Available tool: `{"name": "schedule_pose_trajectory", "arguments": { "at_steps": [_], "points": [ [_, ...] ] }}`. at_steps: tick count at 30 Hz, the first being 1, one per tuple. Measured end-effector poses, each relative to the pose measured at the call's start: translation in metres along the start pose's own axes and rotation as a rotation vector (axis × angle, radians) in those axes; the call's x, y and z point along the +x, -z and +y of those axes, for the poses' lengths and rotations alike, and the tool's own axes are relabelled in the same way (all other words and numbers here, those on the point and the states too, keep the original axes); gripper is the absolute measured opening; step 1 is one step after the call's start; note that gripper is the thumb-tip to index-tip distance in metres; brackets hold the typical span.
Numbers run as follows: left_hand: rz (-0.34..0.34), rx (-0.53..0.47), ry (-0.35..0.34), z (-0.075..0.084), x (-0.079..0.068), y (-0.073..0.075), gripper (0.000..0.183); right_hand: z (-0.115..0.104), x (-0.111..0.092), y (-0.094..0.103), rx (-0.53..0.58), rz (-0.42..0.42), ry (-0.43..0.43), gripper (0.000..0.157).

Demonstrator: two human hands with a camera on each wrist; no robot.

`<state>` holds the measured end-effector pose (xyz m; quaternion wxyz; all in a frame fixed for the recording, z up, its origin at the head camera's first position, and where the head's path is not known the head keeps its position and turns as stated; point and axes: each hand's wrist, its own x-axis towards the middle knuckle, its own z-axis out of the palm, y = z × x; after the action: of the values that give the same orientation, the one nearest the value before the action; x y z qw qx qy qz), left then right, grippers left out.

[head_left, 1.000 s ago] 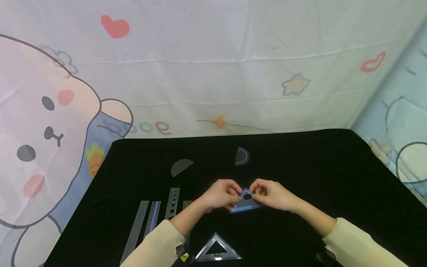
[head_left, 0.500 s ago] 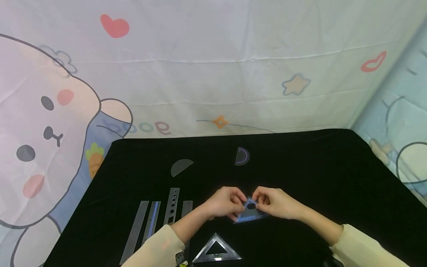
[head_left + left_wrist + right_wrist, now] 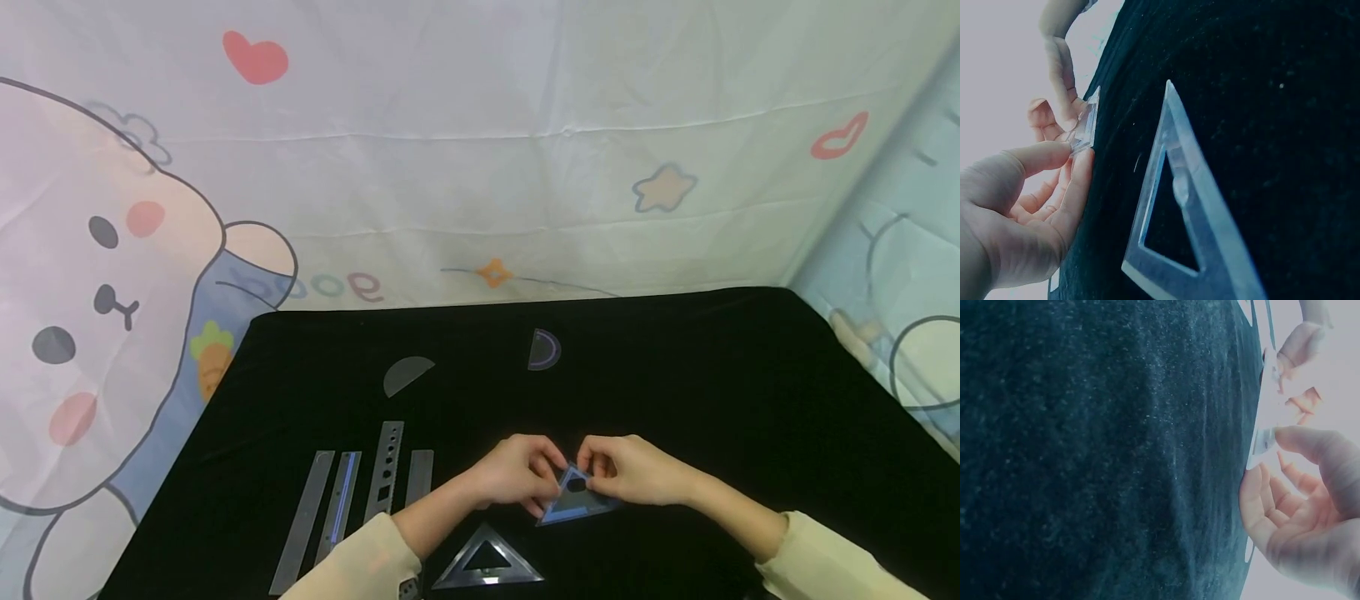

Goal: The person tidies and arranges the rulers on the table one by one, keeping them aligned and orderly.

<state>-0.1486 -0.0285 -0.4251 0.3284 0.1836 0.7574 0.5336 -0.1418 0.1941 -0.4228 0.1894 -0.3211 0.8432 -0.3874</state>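
A clear set square [image 3: 577, 498] with blue markings and a round cut-out is held between both hands, close over the black cloth. My left hand [image 3: 522, 471] pinches its left edge between thumb and fingers. On the opposite side, my right hand [image 3: 637, 471] grips the right edge the same way. In the left wrist view, the left thumb and fingertips meet on the small set square [image 3: 1085, 128], with the other hand beyond. A second clear set square [image 3: 489, 560], with a triangular cut-out, lies on the cloth nearer the body, below the hands.
Left of the hands, several clear rulers lie side by side: a wide ruler [image 3: 303, 521], a blue-striped ruler [image 3: 341, 500], a ruler with holes [image 3: 386, 467] and a short ruler [image 3: 420, 477]. Further back lie a plain protractor [image 3: 408, 375] and a marked protractor [image 3: 543, 350]. A printed curtain [image 3: 480, 150] hangs behind.
Both hands have moved toward the body and slightly right, carrying the set square along with them. The rulers, protractors and the other set square stay in place.
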Motion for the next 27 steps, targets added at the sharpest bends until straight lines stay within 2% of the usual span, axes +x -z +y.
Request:
{"name": "schedule_pose_trajectory", "arguments": {
  "at_steps": [11,27],
  "points": [
    [-0.02,0.038,0.003,-0.001,-0.001,-0.013,0.027,0.0,-0.01,-0.006,0.014,-0.049,-0.022,0.014],
    [0.007,0.197,-0.032,0.001,-0.004,-0.032,0.035,0.0,-0.023,-0.014,0.0,-0.064,-0.053,0.013]
  ]
}}
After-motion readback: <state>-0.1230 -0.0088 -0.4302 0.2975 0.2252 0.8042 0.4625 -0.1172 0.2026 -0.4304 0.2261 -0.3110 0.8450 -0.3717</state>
